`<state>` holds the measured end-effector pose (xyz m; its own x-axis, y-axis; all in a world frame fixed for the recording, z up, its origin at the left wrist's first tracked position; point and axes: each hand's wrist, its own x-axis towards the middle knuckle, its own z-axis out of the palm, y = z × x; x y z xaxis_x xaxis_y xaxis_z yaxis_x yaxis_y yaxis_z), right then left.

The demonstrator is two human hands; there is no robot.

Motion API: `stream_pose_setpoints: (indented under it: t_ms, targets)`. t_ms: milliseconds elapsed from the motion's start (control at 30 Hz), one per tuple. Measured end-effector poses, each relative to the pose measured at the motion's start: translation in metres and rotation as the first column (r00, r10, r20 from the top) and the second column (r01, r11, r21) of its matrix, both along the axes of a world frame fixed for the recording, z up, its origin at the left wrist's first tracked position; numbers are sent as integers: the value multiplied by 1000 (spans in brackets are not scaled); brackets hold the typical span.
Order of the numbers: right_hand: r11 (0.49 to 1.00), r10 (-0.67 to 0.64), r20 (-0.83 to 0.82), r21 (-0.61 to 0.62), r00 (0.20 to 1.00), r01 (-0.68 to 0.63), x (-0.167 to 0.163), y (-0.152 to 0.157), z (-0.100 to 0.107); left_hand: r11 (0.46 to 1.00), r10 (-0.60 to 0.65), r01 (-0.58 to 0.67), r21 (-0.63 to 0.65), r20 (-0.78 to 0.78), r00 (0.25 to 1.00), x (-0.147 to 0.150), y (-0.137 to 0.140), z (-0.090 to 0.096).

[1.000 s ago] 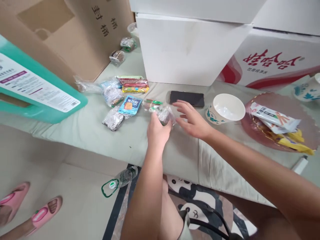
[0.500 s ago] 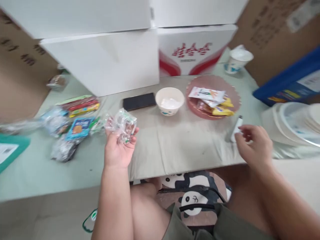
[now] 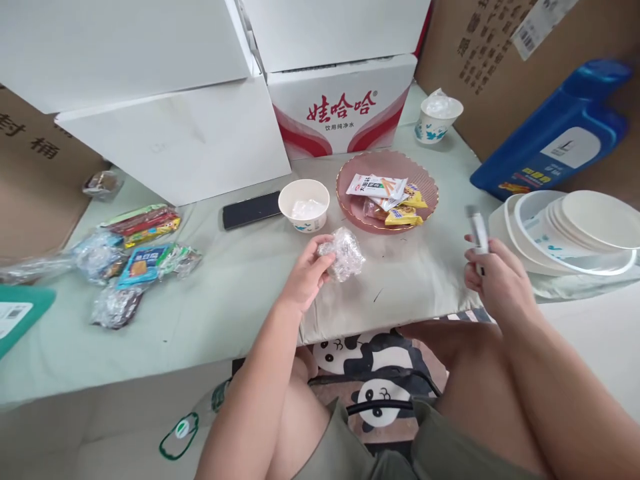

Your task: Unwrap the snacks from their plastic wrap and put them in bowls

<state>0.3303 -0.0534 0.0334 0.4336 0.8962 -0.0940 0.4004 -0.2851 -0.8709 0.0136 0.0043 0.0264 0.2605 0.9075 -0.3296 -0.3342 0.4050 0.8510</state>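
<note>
The left hand (image 3: 307, 273), fingers partly bent, grips a plastic-wrapped bundle (image 3: 346, 255) over the table (image 3: 240, 287) near its front edge, while the right hand (image 3: 503, 280) curls closed around a white pen-like tool (image 3: 480, 233) towards the front right corner.

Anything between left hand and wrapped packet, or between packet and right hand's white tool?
Nothing visible. The left hand grips the wrapped packet directly; between it and the white tool in the right hand only tablecloth shows, with the pink plate farther back.
</note>
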Motion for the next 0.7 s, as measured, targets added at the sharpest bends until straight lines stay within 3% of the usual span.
stream_pose_setpoints:
  t_ms: [100, 167, 267, 367, 467, 533, 700]
  targets:
    - [994, 80, -297, 99, 951, -52, -27, -14, 4, 1000, 22, -22, -1, -59, 998, 6, -1, -7]
    - [963, 253, -238, 154, 938, -221, -60, -15, 5, 1000, 21, -21, 4, -110, 994, 9, -4, -12]
    - [870, 475, -12, 160, 880, -467, -107, 0, 2, 998, 6, 5, 62, -176, 984, 15, -9, -17]
    - [880, 456, 66, 113, 887, -461, -131, 21, -4, 995, -61, 72, 69, -146, 987, 19, -12, -16]
    - [922, 378, 36, 76, 925, -380, -129, 30, -8, 988, -134, 142, 56, -126, 983, 17, -11, -15]
    - [940, 334, 42, 54, 942, -336, -123, 31, -9, 978, -156, 179, 108, -196, 968, 15, -10, -17]
    - [949, 299, 129, 63, 946, -309, -122, 28, -8, 952, -18, 131, 275, -380, 925, 14, -13, -27]
